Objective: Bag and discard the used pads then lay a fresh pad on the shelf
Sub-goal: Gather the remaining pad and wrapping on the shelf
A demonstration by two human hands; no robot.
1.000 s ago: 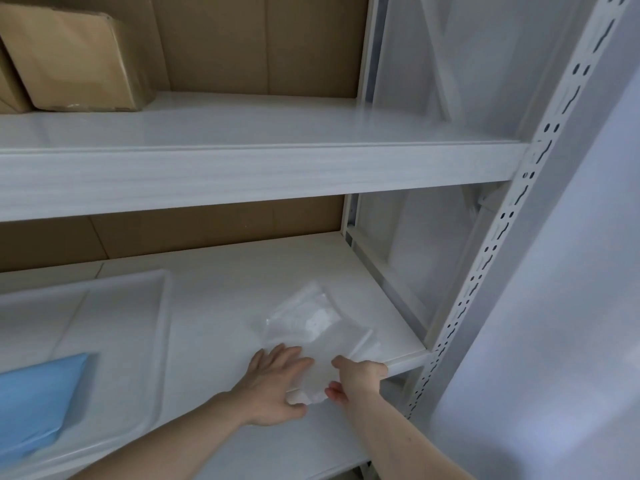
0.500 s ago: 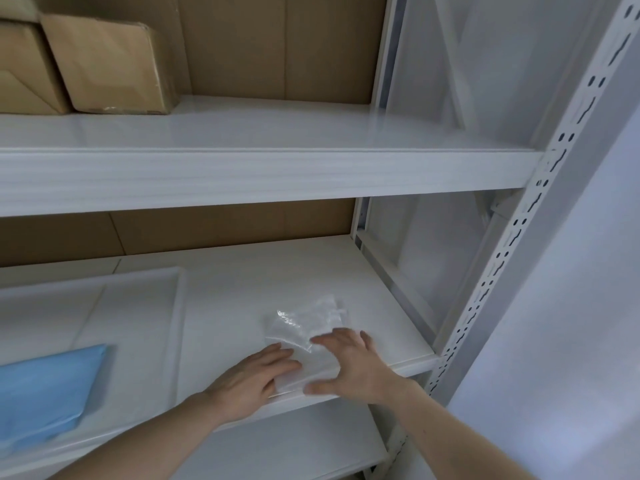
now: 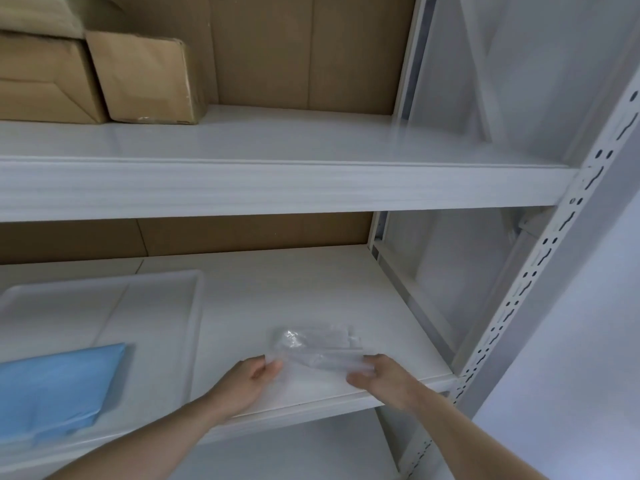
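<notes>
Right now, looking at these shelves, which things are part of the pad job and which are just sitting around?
Part of the job:
- clear plastic bag, held at its ends by the left hand and right hand
- blue pad lying in the white tray
- middle shelf

Just lying about:
- cardboard boxes on the upper shelf

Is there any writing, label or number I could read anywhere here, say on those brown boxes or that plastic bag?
None can be read.
Cardboard boxes: a pale patch near the bottom edge, too blurred to tell if it is a label.
Clear plastic bag, held by the left hand and right hand: no print visible.
Blue pad and white tray: plain.
</notes>
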